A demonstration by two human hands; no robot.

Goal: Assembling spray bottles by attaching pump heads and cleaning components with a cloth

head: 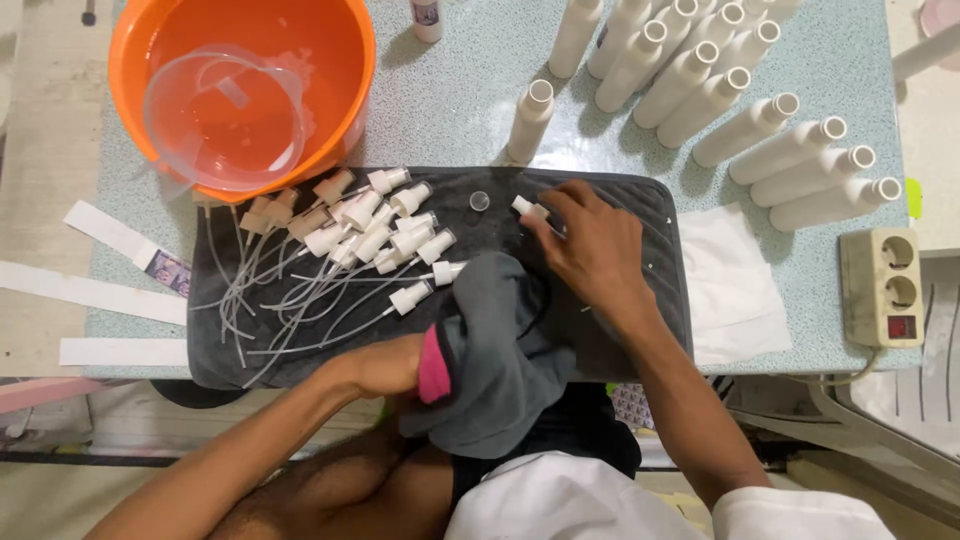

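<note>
Grey cloth (pixel 495 350) bunched in left hand (pixel 385 366), fingers closed around it at mat's near edge. Right hand (pixel 590 245) pinches a white spray pump head (pixel 528 208) mid-mat. Pump pile (pixel 370 235) lies left on dark mat (pixel 660 300); orange basin (pixel 245 90) far left, white bottles (pixel 720 90) far right.

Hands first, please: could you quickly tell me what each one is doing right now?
Left hand: closed around the grey cloth.
Right hand: fingers pinching a white spray pump head over the dark mat.

Grey cloth (pixel 495 350) with pink edge, bunched at mat's near edge, small white spray cap (pixel 528 208) lying beyond it
</note>
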